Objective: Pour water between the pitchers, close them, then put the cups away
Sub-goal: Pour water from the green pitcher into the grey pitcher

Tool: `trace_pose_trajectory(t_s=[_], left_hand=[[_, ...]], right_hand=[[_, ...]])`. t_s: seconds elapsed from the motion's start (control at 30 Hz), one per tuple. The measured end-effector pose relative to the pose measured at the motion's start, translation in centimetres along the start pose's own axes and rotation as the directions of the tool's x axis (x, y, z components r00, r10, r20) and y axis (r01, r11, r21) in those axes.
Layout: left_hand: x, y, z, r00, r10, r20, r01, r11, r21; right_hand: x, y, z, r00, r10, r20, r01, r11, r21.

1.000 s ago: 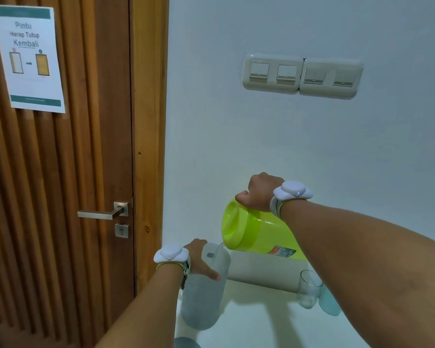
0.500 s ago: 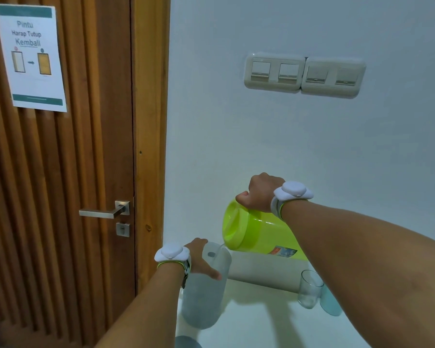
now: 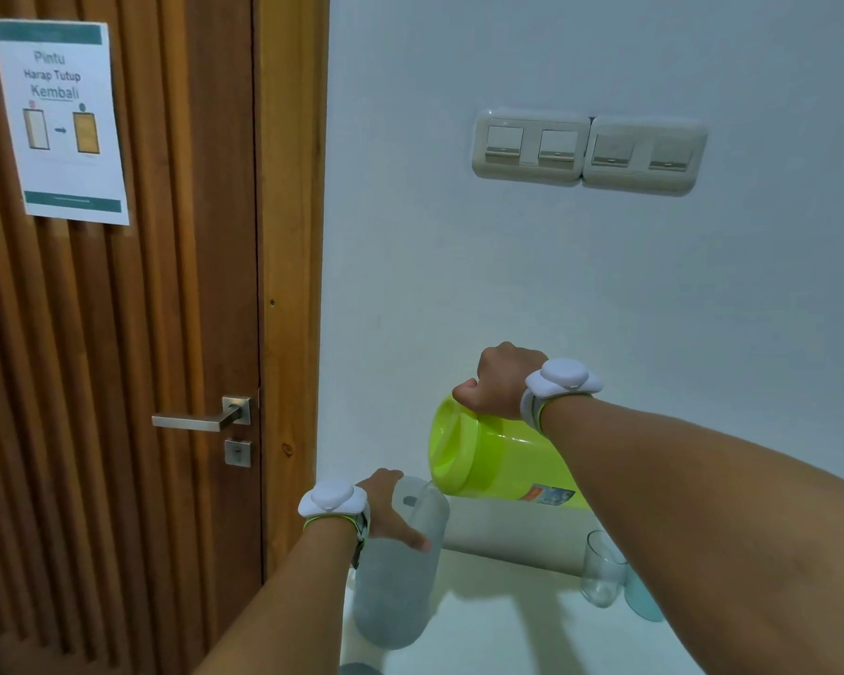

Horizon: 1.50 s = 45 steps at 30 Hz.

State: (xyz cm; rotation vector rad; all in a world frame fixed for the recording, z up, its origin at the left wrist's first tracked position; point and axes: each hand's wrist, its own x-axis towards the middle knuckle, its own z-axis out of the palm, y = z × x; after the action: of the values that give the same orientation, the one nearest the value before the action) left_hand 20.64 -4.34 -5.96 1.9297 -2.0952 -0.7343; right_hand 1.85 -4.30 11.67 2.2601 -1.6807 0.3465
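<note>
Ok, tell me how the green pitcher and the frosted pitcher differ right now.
The green pitcher is bright lime; the frosted pitcher is cloudy grey. The green pitcher is tipped, mouth toward the frosted pitcher, which is upright. The right hand grips the green pitcher from above; the left hand holds the frosted pitcher near its top. Both are translucent.

My right hand (image 3: 500,382) grips the green pitcher (image 3: 483,455), tipped sideways over the frosted pitcher (image 3: 395,577), which my left hand (image 3: 386,509) holds upright on the surface (image 3: 507,626); a clear cup (image 3: 602,570) stands farther right.
</note>
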Motion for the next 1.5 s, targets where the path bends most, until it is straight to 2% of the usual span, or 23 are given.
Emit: trace_pose_trajectory(t_s=[0.47, 1.5], left_hand=[[-0.09, 0.35, 0.02, 0.999, 0.035, -0.020, -0.034, 0.999, 0.036], [-0.52, 0.44, -0.37, 1.000, -0.015, 0.006, 0.015, 1.000, 0.012]], right_hand=[[0.18, -0.45, 0.47, 1.000, -0.021, -0.003, 0.021, 1.000, -0.016], [0.04, -0.50, 0.19, 0.998, -0.059, 0.004, 0.059, 0.998, -0.026]])
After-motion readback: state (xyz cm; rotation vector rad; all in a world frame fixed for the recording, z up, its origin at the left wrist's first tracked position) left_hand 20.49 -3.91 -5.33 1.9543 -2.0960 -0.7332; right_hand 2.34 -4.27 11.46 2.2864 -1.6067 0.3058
